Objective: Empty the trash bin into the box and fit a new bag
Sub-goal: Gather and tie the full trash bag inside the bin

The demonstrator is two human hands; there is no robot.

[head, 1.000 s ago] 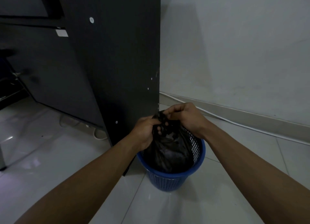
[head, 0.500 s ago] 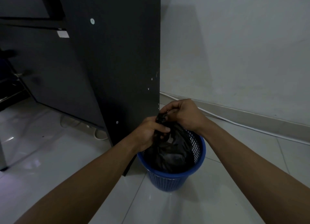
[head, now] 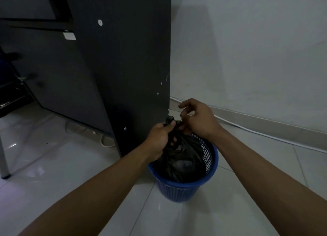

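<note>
A blue mesh trash bin (head: 184, 191) stands on the tiled floor beside a dark desk panel. A full black trash bag (head: 184, 158) sits inside it, its top gathered into a neck above the rim. My left hand (head: 160, 140) is closed around that neck, a twisted end poking out above my thumb. My right hand (head: 198, 119) hovers just right of the neck with fingers curled and partly spread; its lower fingers touch the bag's top, and I cannot tell whether they pinch it. No box is in view.
The dark desk side panel (head: 127, 67) rises directly behind and left of the bin. A white wall with a baseboard and a white cable (head: 256, 131) runs along the right. Another cable (head: 106, 142) loops on the floor under the desk. A metal leg (head: 3, 158) stands far left.
My right hand has let go of the bag's twisted top and lifted to the right, fingers opening. My left hand has shifted up to grip the neck. The bin has not moved.
</note>
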